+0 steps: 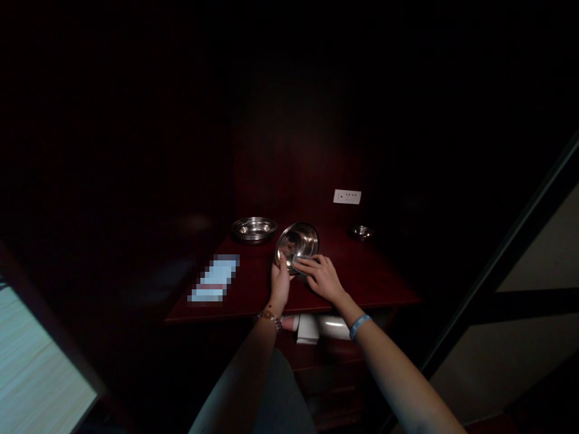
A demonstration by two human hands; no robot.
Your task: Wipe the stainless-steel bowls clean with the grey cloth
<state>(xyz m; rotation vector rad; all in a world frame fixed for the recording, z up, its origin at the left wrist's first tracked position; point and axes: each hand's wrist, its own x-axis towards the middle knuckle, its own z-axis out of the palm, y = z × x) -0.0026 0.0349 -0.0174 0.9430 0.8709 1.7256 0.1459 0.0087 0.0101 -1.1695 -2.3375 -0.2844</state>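
Note:
A shiny metal bowl [308, 237] is tilted up above the dark red desk, its inside facing me. My left hand [280, 281] grips its lower left rim, thumb inside and fingers underneath. Inside the lower part of the bowl, the fingers of my right hand [323, 277] press a small pale cloth or pad [302, 260] against the metal. Further back on the left sits a wide stack of metal dishes [254, 228]. A small metal bowl [362, 232] rests at the back right of the desk.
The desk's front edge [217, 317] runs below my hands. A blurred-out pale rectangle [215, 278] lies on its left side. A white socket panel [347, 197] is on the back wall. Under the desktop are a white box [308, 330] and a pale roll [333, 327].

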